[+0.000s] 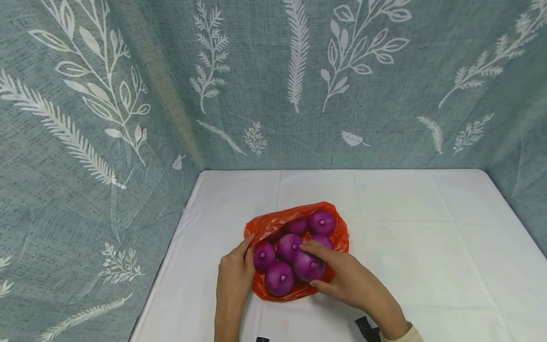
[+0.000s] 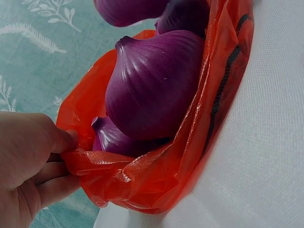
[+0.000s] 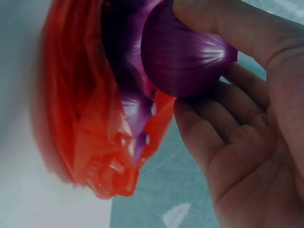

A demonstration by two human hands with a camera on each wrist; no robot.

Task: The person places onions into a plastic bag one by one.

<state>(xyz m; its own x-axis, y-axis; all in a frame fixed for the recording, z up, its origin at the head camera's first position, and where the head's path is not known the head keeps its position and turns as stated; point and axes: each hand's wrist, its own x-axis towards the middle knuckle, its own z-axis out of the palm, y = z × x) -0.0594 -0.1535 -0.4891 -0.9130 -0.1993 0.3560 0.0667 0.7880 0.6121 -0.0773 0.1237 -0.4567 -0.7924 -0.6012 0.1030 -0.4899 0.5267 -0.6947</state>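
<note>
A red plastic bag [image 1: 266, 225] lies on the table with its mouth wide, filled with several purple onions [image 1: 279, 279]. At its left side, my left hand [image 1: 234, 273] pinches the bag's rim between thumb and fingers, as the left wrist view shows, where the bag's edge [image 2: 107, 164] bunches at the fingertips. My right hand [image 1: 352, 278] grips one onion [image 1: 308, 267] at the front right of the pile, thumb on one side and fingers on the other. In the right wrist view this onion [image 3: 185, 57] sits above the bag's mouth, its pointed tip towards the palm.
The table [image 1: 406, 247] wears a white cloth. Behind it and to the left hangs a green curtain [image 1: 265, 85] with white leaf prints. A black strap [image 1: 366, 328] shows by the right wrist, and a small black piece [image 1: 262, 339] at the front edge of the view.
</note>
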